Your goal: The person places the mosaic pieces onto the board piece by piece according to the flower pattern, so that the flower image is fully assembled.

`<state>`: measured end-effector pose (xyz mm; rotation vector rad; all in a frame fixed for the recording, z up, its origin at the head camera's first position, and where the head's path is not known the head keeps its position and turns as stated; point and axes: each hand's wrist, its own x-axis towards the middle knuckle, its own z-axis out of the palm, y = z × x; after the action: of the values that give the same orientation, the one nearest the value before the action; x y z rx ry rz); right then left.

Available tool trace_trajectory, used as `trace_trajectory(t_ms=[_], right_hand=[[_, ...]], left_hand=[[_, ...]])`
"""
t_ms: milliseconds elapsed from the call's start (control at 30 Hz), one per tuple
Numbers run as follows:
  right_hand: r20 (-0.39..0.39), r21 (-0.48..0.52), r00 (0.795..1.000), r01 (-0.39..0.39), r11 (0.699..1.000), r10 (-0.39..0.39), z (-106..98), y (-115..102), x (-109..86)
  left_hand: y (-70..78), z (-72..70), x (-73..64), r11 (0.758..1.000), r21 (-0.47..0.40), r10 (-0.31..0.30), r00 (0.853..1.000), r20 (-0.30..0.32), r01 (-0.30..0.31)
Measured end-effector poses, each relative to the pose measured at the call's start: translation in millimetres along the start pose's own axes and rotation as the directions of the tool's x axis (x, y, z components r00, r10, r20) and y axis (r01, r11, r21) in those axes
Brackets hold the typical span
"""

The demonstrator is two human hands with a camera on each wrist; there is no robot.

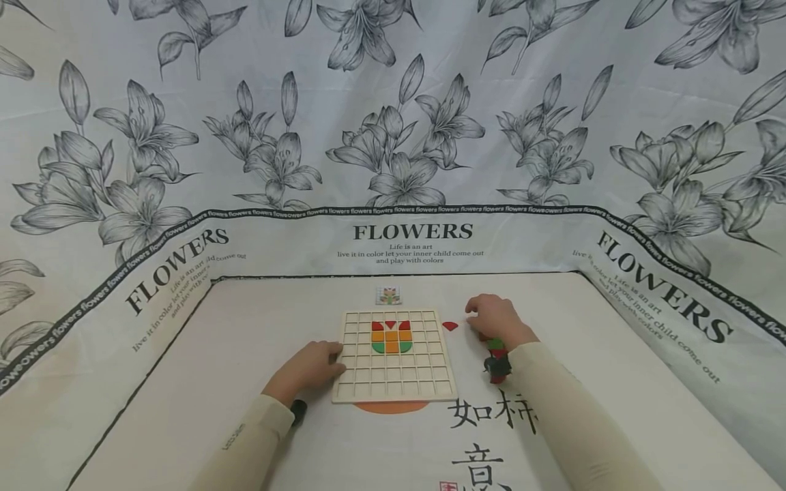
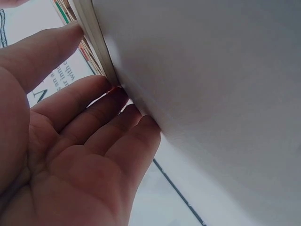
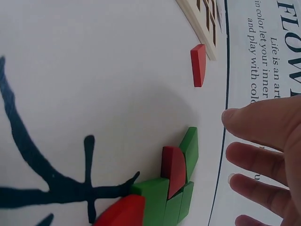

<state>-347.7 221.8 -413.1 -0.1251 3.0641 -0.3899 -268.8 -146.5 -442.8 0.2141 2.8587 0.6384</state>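
A square wooden grid board (image 1: 430, 382) lies flat, with red, orange and green pieces (image 1: 391, 337) forming a tulip-like shape in its cells. My left hand (image 1: 305, 368) rests at the board's left edge; in the left wrist view its fingertips and thumb touch the rim (image 2: 96, 42). Nothing is held by my right hand (image 1: 499, 318), raised over the table right of the board with its fingers apart. Between that hand and the board sits a loose red piece (image 1: 450, 326). Under the right wrist are several green blocks (image 3: 155, 197) and red blocks (image 3: 174, 169), partly hidden in the head view.
A small card (image 1: 389, 295) with a flower pattern on a grid lies behind the board. Black characters (image 1: 482, 464) and an orange shape (image 1: 391, 408) are printed on the tablecloth. Floral fabric walls (image 1: 413, 232) enclose the table's back and sides.
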Motion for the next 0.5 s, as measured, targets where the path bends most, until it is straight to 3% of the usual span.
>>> trace_trajectory(t_ms=[500], right_hand=[[0.088, -0.041, 0.995, -0.047, 0.998, 0.051, 3.2, 3.6, 1.3]], left_hand=[[0.0, -1.0, 0.4, 1.000, 0.009, -0.010, 1.000, 0.008, 0.010]])
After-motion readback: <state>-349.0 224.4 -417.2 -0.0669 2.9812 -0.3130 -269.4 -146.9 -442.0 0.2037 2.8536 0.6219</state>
